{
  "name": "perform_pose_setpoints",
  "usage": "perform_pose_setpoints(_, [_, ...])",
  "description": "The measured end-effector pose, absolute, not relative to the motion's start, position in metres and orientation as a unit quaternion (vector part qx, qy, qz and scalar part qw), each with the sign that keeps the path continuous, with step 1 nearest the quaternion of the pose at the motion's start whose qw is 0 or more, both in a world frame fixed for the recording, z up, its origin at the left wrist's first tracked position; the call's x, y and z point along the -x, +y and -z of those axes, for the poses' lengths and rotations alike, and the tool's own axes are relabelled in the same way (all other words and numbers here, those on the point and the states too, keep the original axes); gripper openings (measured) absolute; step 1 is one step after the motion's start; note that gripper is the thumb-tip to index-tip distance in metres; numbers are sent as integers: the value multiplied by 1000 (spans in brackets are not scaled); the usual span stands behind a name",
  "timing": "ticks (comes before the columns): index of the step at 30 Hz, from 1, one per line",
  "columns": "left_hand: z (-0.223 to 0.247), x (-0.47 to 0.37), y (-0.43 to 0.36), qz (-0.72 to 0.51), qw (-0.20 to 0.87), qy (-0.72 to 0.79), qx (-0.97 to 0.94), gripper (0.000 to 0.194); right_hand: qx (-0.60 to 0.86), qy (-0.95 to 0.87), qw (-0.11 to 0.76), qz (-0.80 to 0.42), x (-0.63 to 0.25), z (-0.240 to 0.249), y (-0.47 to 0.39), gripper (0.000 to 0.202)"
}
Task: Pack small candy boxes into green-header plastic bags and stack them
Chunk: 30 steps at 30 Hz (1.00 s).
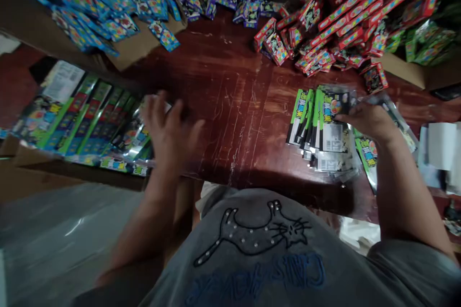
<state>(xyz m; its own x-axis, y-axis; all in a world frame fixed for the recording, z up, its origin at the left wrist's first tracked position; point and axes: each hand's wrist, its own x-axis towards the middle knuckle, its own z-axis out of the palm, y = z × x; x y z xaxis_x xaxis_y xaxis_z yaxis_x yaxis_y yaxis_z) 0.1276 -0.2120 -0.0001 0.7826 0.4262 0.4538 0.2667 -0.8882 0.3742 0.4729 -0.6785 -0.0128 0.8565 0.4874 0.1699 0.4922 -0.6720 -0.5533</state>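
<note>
the printed packets [332,110] lie on the counter [230,86] just left of my right grip [372,120], the nearer one, long axes running toward my body. its fingers reach leftward over their edge; whether they pinch one i can't tell. my left grip [166,129], blurred, is spread at the right end of the packed row [90,115].

Scratched tabletop [230,105] and greyish plastic [68,235]

Blue lettering [257,276] on my grey shirt [241,216] starts with "CA"; I can't read the rest surely. Characters and barcode labels [332,137] on the green-edged packets [318,115] stay too small to read.
</note>
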Motion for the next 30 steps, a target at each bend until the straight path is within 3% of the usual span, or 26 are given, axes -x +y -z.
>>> perform_pose_setpoints(2, [-11,-153,-259,-259,237,146,-925,53,932,-227,283,15,-450,-9,-666,56])
perform_pose_setpoints(5, [-27,-194,-327,-167,486,118,-850,55,894,-204,394,-63,-398,-39,-628,40])
perform_pose_setpoints(7, [-29,-214,-356,-84,635,77,-764,54,830,-217,487,-163,-360,-47,-595,43])
perform_pose_setpoints(9, [-26,-223,-369,-45,690,90,-716,44,825,-268,481,-128,-333,-46,-563,43])
perform_pose_setpoints(12, [-20,-217,-363,-19,645,133,-752,32,858,-359,367,26,-321,-41,-532,56])
perform_pose_setpoints(14, [-20,-206,-352,19,588,123,-799,29,845,-437,307,31,-325,-41,-522,55])
perform_pose_setpoints(20, [-33,-183,-332,58,495,128,-857,24,765,-553,320,-85,-328,-46,-500,21])
perform_pose_setpoints(25, [-43,-176,-319,58,480,98,-870,27,764,-535,352,-76,-327,-43,-484,42])
perform_pose_setpoints(30, [-42,-168,-310,65,503,134,-852,23,766,-573,274,-104,-333,-50,-479,33])
